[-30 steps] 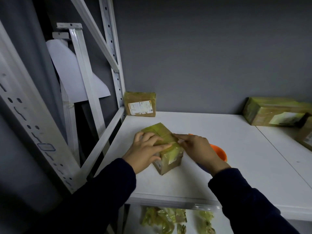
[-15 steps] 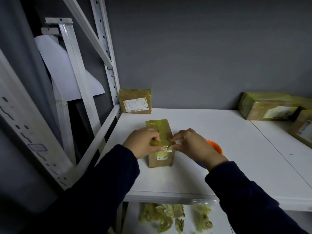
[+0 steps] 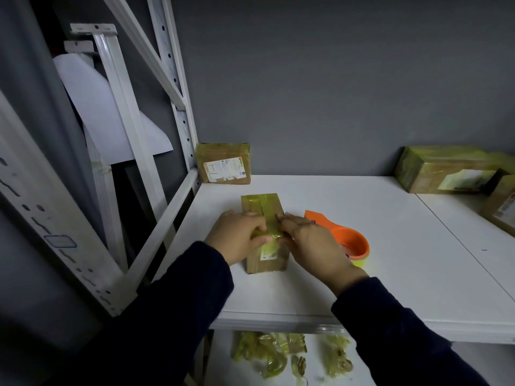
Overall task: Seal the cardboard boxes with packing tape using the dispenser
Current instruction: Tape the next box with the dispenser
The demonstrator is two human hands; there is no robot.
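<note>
fingers (image 3: 252, 220) of the left hand (image 3: 237, 236) are curled over the top and left side of the small box (image 3: 266, 264), and the thumb pushes on the near top edge, so this hand grips the small box. the right hand (image 3: 312, 243) comes in from the other side. its fingers lie almost flat on top of the small box and press on the yellow tape (image 3: 266, 203) there, holding nothing. the two thumbs nearly meet at the near edge.

the small box sits on the white tabletop (image 3: 390, 260), near the left front corner, with its long side pointing away from the person. the tape runs along its top and down the front over a small white label.

the orange tape dispenser (image 3: 348, 242) lies on the tabletop just beside the right hand, and no hand touches it.

a taped box (image 3: 224, 164) with a white label stands at the back left by the wall. two more boxes (image 3: 446, 169) sit far off at the back right. crumpled tape scraps (image 3: 267, 355) lie on the lower shelf under the tabletop. a white metal rack (image 3: 167, 51) stands on the left, with a white sheet (image 3: 100, 107) behind it.
</note>
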